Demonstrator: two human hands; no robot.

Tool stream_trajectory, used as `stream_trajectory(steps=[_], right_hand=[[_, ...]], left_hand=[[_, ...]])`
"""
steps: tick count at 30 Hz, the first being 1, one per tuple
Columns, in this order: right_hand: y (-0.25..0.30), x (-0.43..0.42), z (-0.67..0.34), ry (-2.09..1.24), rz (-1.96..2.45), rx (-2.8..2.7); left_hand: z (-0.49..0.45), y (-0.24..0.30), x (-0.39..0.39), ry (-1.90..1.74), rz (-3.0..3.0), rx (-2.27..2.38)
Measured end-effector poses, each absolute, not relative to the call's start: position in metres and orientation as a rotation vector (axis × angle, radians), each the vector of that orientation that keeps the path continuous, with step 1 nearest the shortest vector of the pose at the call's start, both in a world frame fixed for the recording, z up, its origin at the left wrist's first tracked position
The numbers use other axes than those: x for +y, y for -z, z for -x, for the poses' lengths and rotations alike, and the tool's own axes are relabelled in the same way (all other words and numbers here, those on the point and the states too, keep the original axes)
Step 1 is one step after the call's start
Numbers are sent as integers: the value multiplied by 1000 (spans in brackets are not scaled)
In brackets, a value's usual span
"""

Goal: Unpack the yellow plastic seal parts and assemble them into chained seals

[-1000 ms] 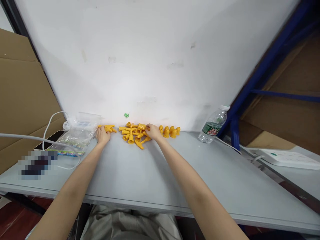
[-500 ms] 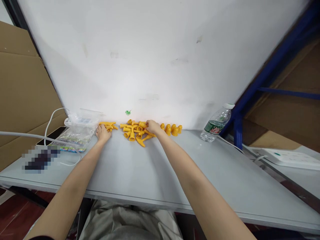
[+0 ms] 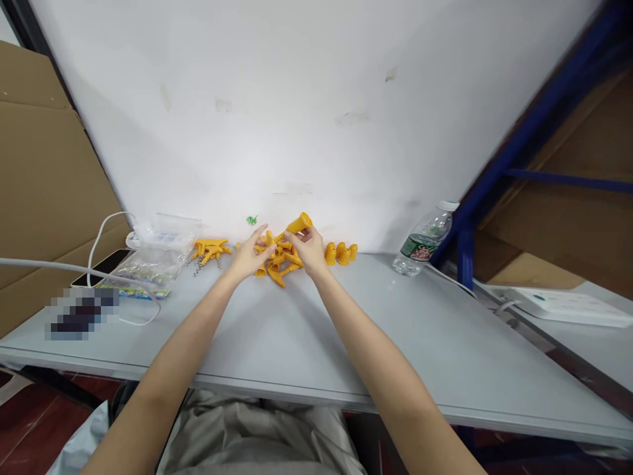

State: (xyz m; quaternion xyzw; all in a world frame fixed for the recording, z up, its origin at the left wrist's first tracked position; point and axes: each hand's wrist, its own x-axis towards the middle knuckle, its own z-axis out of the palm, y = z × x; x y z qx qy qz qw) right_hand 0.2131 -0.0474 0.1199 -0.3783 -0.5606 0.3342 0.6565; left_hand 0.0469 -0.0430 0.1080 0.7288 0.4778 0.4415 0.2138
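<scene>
My right hand (image 3: 307, 249) is closed on a yellow plastic piece (image 3: 299, 223) with a flared, cup-like end, held tilted above the pile. My left hand (image 3: 245, 258) reaches in from the other side, thumb and fingers apart around the pile's left part; no held thing shows between them. Below both hands lies a pile of yellow plastic pieces (image 3: 277, 276), some with cup-like ends, partly hidden by my fingers. To the left sit several yellow corkscrew handles (image 3: 211, 249) with metal spirals. On the right, several small yellow cups (image 3: 342, 253) stand against the white wall.
A clear plastic bag (image 3: 153, 254), a phone (image 3: 106, 267) and a white cable (image 3: 74, 266) lie at the left. A plastic bottle (image 3: 425, 241) leans at the right near a blue metal frame (image 3: 465, 257). A power strip (image 3: 564, 305) lies beyond it.
My left hand has left the corkscrew handles and moved right to the pile. My right hand has lifted a yellow plastic piece, its cup end now up.
</scene>
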Motion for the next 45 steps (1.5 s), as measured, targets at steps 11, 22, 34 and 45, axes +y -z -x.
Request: stream_trajectory(steps=[11,22,34,45], right_hand=[[-88,-68,-229,-901,1014,-1402],[-82,-68,-243,-250,1283,-1998],[-77,-69,-249,453,1545,-1840],[-46,-48,-343,165,2005,-895]], left_hand=[[-38,-72,-53,-1171,-2247,1704],[-26,-72,-52,-1076,-2361,1782],[-47,-82,-68,-996,-2283,1820],[-30,-59,-42,-1438,-1774,1762]])
